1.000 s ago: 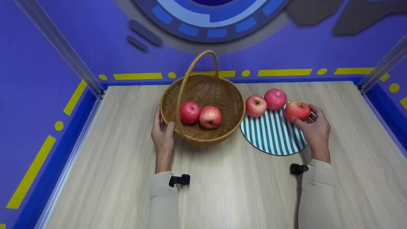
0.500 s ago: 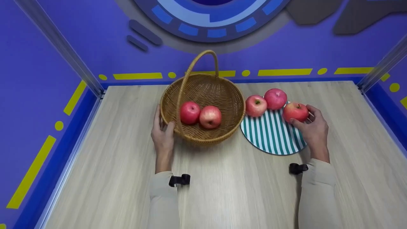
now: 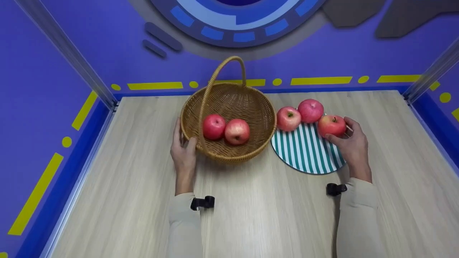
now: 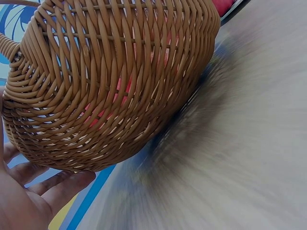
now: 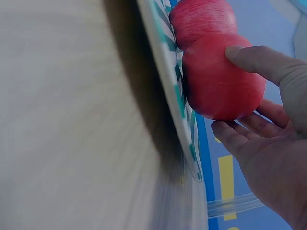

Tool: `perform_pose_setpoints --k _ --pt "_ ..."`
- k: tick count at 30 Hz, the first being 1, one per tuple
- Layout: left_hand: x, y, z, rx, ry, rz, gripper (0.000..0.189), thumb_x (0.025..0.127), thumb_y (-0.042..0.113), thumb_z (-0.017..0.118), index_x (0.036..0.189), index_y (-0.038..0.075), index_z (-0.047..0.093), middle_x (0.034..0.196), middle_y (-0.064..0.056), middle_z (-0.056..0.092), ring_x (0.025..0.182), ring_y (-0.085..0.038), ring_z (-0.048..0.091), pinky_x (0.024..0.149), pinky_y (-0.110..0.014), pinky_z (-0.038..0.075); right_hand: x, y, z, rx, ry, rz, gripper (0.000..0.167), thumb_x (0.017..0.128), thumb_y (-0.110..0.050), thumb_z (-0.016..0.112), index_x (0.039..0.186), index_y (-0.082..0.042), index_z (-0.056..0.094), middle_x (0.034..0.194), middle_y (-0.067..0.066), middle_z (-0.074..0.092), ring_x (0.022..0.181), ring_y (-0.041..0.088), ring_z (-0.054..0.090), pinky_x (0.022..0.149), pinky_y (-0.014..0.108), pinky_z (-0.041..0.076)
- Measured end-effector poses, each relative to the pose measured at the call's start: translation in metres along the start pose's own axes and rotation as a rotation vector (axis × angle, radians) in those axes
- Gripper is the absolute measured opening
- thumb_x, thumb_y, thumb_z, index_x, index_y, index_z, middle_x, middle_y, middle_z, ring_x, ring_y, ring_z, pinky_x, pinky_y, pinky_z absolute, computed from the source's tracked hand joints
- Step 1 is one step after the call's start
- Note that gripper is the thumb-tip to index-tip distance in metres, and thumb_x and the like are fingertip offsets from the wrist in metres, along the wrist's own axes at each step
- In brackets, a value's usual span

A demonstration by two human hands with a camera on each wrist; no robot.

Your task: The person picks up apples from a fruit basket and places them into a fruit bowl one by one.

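My left hand point(image 3: 184, 156) grips the near-left rim of a brown wicker basket point(image 3: 252, 105), thumb on the rim and fingers along the outside. In the left wrist view, those fingers curve against the basket's woven wall point(image 4: 115, 72). Two red apples lie inside, one left point(image 3: 214, 127) and one right point(image 3: 237, 132). With thumb and fingers around it, my right hand point(image 3: 355, 148) holds a red apple point(image 3: 331, 125) over the right side of a round green-and-white striped placemat point(image 3: 304, 154). In the right wrist view, this apple point(image 5: 223, 79) overlaps another behind it.
Two more apples, one pinkish with its stem up point(image 3: 288, 118) and one darker point(image 3: 311, 110), sit at the placemat's back edge, close to the basket. The basket's tall handle point(image 3: 215, 75) arches above it. Blue walls point(image 3: 143, 71) enclose the wooden table point(image 3: 251, 215).
My right hand has shifted slightly left with the apple, bringing it nearer the two apples at the back. My left hand and the basket have stayed where they were.
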State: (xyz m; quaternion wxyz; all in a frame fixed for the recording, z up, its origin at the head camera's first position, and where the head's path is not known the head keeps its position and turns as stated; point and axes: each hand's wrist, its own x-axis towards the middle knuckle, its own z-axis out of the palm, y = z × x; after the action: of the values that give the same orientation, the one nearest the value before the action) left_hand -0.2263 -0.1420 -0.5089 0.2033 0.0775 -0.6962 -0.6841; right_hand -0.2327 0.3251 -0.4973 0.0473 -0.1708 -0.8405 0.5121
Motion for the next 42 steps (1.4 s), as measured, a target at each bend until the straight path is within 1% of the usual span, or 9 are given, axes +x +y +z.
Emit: perform_pose_setpoints --k 6,13,16,23,29,33,36,40,42 --pt "0.0 0.001 0.001 -0.023 0.004 -0.007 0.082 0.088 0.007 0.06 0.167 0.019 0.039 0.168 -0.008 0.038 0.145 -0.027 0.047 0.115 -0.038 0.044 0.0 -0.001 0.0 -0.012 -0.01 -0.002 0.093 0.098 -0.016 0.077 0.171 -0.011 0.019 0.171 0.018 0.029 0.152 0.038 0.036 0.12 0.05 0.037" --pt "-0.001 0.001 0.001 -0.011 0.006 -0.003 0.083 0.088 0.008 0.061 0.167 0.021 0.039 0.168 -0.007 0.039 0.144 -0.026 0.049 0.114 -0.036 0.045 0.0 0.0 0.001 -0.025 -0.009 -0.021 0.092 0.099 -0.024 0.076 0.17 -0.008 0.02 0.169 0.02 0.031 0.151 0.039 0.036 0.12 0.05 0.038" --pt "-0.001 0.0 0.0 -0.014 -0.002 0.002 0.082 0.089 0.009 0.06 0.167 0.021 0.039 0.167 -0.007 0.04 0.145 -0.025 0.048 0.115 -0.037 0.044 0.0 -0.001 0.001 -0.034 -0.001 -0.031 0.091 0.099 -0.026 0.076 0.17 -0.007 0.021 0.169 0.02 0.032 0.151 0.039 0.036 0.119 0.049 0.038" --pt "0.0 0.0 0.0 -0.03 -0.01 0.019 0.08 0.09 0.009 0.059 0.167 0.019 0.039 0.166 -0.007 0.041 0.145 -0.027 0.047 0.118 -0.043 0.041 0.001 -0.003 0.001 -0.011 0.007 -0.013 0.088 0.101 -0.027 0.073 0.17 -0.008 0.022 0.171 0.018 0.03 0.153 0.037 0.034 0.121 0.047 0.036" --pt "-0.001 0.001 -0.001 -0.022 -0.008 0.015 0.08 0.089 0.01 0.059 0.166 0.021 0.04 0.167 -0.006 0.04 0.146 -0.025 0.046 0.118 -0.042 0.041 0.0 -0.007 -0.001 0.032 0.017 -0.008 0.087 0.101 -0.032 0.072 0.17 -0.009 0.024 0.171 0.015 0.03 0.156 0.033 0.031 0.122 0.044 0.034" --pt "-0.001 0.001 -0.001 -0.015 -0.009 0.015 0.081 0.089 0.01 0.059 0.167 0.021 0.039 0.167 -0.006 0.04 0.146 -0.024 0.045 0.118 -0.041 0.04 -0.004 -0.012 -0.004 0.059 0.044 -0.01 0.084 0.102 -0.034 0.071 0.169 -0.01 0.027 0.171 0.013 0.032 0.155 0.03 0.034 0.122 0.041 0.035" --pt "-0.001 0.001 -0.001 -0.015 -0.01 0.015 0.081 0.089 0.009 0.059 0.166 0.02 0.04 0.167 -0.007 0.04 0.147 -0.025 0.045 0.118 -0.042 0.04 -0.007 -0.017 -0.006 0.063 0.086 -0.015 0.08 0.102 -0.037 0.07 0.168 -0.014 0.031 0.171 0.009 0.034 0.154 0.028 0.037 0.121 0.039 0.036" --pt "-0.001 0.001 -0.001 -0.02 -0.008 0.015 0.081 0.089 0.009 0.059 0.166 0.02 0.04 0.167 -0.006 0.039 0.147 -0.024 0.044 0.118 -0.041 0.04 -0.01 -0.023 -0.009 0.075 0.159 -0.05 0.074 0.102 -0.036 0.071 0.165 -0.016 0.039 0.167 0.007 0.041 0.151 0.026 0.042 0.118 0.034 0.038" --pt "-0.001 0.001 -0.001 -0.021 -0.007 0.015 0.081 0.089 0.009 0.059 0.166 0.019 0.04 0.168 -0.006 0.039 0.147 -0.023 0.044 0.118 -0.041 0.04 -0.011 -0.026 -0.01 0.082 0.179 -0.066 0.072 0.102 -0.036 0.071 0.164 -0.016 0.041 0.166 0.006 0.043 0.15 0.026 0.044 0.118 0.033 0.039"
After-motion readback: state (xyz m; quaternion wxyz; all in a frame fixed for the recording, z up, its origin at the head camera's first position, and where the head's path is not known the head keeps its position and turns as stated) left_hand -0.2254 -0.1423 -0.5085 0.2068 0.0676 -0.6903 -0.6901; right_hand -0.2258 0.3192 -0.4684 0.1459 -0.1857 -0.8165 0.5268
